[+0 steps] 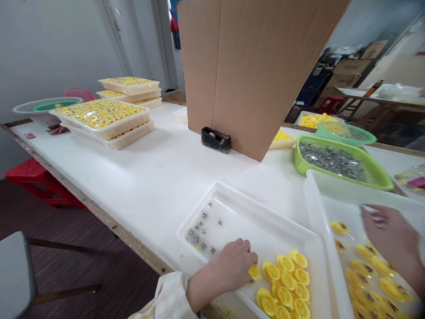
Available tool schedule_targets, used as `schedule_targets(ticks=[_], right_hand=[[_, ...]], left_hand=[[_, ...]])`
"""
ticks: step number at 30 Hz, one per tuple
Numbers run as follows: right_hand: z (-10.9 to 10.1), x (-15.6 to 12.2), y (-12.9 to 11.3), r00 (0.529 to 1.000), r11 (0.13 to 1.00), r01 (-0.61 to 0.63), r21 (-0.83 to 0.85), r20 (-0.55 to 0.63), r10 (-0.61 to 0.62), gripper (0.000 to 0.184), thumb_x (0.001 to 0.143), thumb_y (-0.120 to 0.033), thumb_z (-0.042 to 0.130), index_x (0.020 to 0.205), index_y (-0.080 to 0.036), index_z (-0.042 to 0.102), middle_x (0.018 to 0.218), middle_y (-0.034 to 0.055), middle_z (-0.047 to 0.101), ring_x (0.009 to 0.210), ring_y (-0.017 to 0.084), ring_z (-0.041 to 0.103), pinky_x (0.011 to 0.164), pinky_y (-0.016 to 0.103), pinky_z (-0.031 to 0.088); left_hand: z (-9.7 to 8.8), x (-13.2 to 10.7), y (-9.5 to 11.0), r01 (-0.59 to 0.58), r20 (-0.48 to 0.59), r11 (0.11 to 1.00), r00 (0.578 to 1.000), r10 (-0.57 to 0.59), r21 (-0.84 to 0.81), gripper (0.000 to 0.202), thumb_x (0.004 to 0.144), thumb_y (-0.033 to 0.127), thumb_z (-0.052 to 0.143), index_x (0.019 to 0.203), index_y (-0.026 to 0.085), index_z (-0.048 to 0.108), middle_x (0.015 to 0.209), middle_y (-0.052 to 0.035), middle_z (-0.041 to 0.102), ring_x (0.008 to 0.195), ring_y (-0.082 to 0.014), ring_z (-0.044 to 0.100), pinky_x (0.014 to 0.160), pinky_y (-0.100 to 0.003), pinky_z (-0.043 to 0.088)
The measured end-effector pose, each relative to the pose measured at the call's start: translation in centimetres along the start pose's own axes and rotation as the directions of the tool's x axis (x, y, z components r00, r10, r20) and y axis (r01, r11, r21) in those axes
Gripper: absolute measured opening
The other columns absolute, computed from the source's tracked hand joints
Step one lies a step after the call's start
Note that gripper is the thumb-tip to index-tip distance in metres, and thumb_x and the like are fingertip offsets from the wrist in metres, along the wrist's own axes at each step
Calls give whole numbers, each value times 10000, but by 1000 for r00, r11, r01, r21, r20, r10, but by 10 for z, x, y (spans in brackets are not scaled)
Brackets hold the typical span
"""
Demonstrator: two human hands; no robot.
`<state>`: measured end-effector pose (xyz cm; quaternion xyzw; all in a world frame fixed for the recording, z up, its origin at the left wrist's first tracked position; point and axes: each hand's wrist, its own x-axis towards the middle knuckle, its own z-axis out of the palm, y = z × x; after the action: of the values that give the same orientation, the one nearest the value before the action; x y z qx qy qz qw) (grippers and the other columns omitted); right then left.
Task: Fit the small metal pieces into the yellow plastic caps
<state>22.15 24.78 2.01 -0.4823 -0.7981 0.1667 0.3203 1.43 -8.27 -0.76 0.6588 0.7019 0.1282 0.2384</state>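
Note:
My left hand (232, 266) is over the white tray (265, 217) in front of me, its fingers closed on a small yellow plastic piece (254, 271). Several round, cup-like yellow pieces (284, 296) lie grouped just right of it. At the tray's left end are scattered small grey-and-clear parts (196, 238). My right hand (390, 235) hovers above a second white tray (327, 248), which holds yellow pieces with dark marks (367, 251). Motion smears its fingers, and whether the whitish glint at their tips is a held part is unclear.
A green basket (381, 175) of clear-grey parts stands behind the right tray. A tall cardboard sheet (232, 79) rises mid-table, with a black tape dispenser (215, 141) at its foot. Stacked trays of yellow pieces (102, 115) sit far left. A red stool (40, 181) is beside the table.

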Motion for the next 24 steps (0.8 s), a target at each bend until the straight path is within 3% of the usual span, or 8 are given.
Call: schedule_targets(ticks=[1, 3, 6, 9, 13, 17, 21, 24], right_hand=[[12, -10, -30, 988, 989, 142, -29, 68, -140, 359, 837, -573, 438, 980, -268, 561, 796, 124, 602, 690, 283, 588, 642, 456, 438], [44, -35, -91, 830, 885, 461, 72, 318, -458, 337, 902, -494, 393, 1039, -240, 566, 881, 114, 639, 749, 251, 617, 678, 402, 472], [98, -76, -167, 330, 486, 843, 231, 490, -807, 327, 960, -414, 347, 988, -178, 572, 893, 111, 660, 844, 236, 615, 748, 373, 470], [139, -104, -213, 82, 304, 925, 226, 665, -742, 394, 959, -476, 349, 907, -154, 570, 836, 96, 659, 786, 223, 609, 659, 329, 445], [164, -118, -231, 62, 321, 928, 191, 769, -637, 482, 922, -578, 364, 868, -153, 584, 764, 91, 671, 700, 234, 624, 559, 300, 396], [170, -121, -228, 103, 395, 901, 179, 798, -594, 310, 942, -400, 426, 899, -146, 598, 794, 104, 691, 723, 234, 644, 581, 295, 402], [153, -109, -219, 220, 535, 832, 147, 798, -561, 197, 935, -238, 435, 874, -142, 595, 890, 116, 688, 824, 227, 647, 650, 296, 437], [124, -96, -207, 348, 659, 743, 118, 773, -531, 294, 976, -264, 324, 856, -159, 572, 887, 92, 682, 814, 188, 645, 686, 282, 469]], left_hand=[[-3, -2, -3, 52, 0, 999, 999, -52, 10, 337, 746, 369, 706, 1011, 182, 614, 1038, -103, 592, 996, -265, 547, 822, -354, 462], [-9, -6, -6, 156, 4, 988, 988, -156, 17, 393, 714, 362, 739, 1023, 161, 603, 1058, -118, 594, 1012, -280, 546, 848, -376, 466], [-10, -9, -8, 227, 11, 974, 974, -227, -25, 486, 679, 359, 767, 1079, 154, 585, 1082, -130, 591, 1022, -294, 557, 871, -400, 477], [-8, -11, -7, 229, 44, 970, 973, -226, -82, 498, 706, 331, 737, 1157, 195, 575, 1095, -127, 595, 1030, -304, 576, 884, -413, 480], [-7, -11, -7, 210, 65, 973, 977, -205, -97, 413, 748, 320, 680, 1145, 233, 604, 1059, -99, 625, 987, -278, 611, 879, -389, 479], [-8, -8, -4, 258, 59, 966, 965, -257, -13, 414, 713, 436, 709, 992, 136, 650, 1005, -139, 647, 964, -303, 612, 853, -396, 489], [-15, -7, -4, 279, 75, 960, 957, -279, 8, 739, 582, 503, 794, 1151, 91, 563, 1043, -171, 634, 988, -338, 602, 859, -432, 494], [-19, -8, -11, 145, 96, 989, 985, -143, -20, 749, 650, 391, 770, 1315, 244, 457, 1095, -117, 618, 978, -311, 620, 825, -408, 505]])
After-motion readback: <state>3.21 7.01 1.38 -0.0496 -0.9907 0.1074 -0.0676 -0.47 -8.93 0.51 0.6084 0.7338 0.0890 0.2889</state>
